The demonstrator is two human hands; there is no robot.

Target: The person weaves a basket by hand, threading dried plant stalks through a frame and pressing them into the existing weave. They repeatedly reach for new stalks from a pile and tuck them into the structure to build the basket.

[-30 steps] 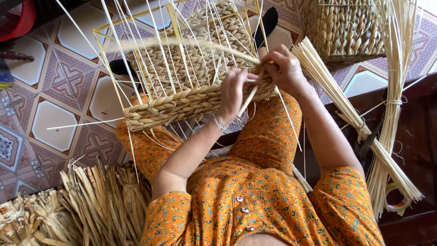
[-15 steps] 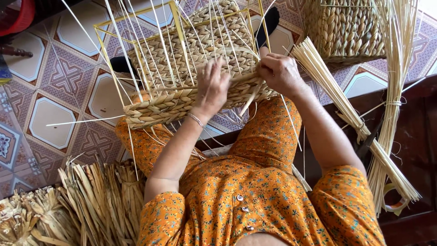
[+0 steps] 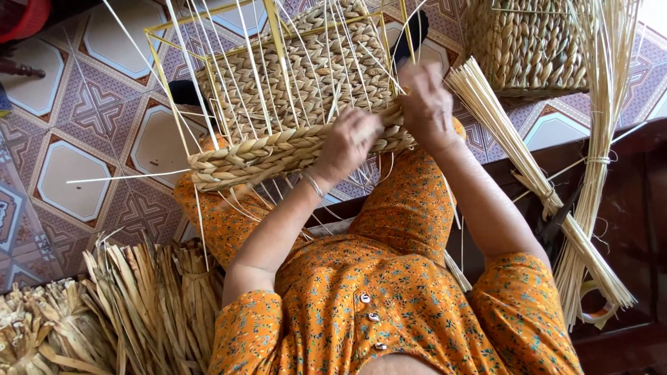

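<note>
The half-woven basket (image 3: 292, 104) lies across the lap, braided rim toward the body. The left hand (image 3: 347, 142) has slid back down onto that rim, fingers curled over the braid; the right hand (image 3: 425, 104) pinches the strand end, so the weave is being tightened.

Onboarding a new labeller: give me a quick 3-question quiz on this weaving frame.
1. True or false: both hands rest on the half-woven basket.
2. Which lies nearest the right hand? A) bundle of pale reed sticks B) heap of dried leaves C) red tub
3. Fill in: the left hand presses on the basket's braided ____.

Key: 1 true; 2 A; 3 rim, the thick plaited edge nearest the person. The finished basket stands apart, on the tiled floor.
</note>
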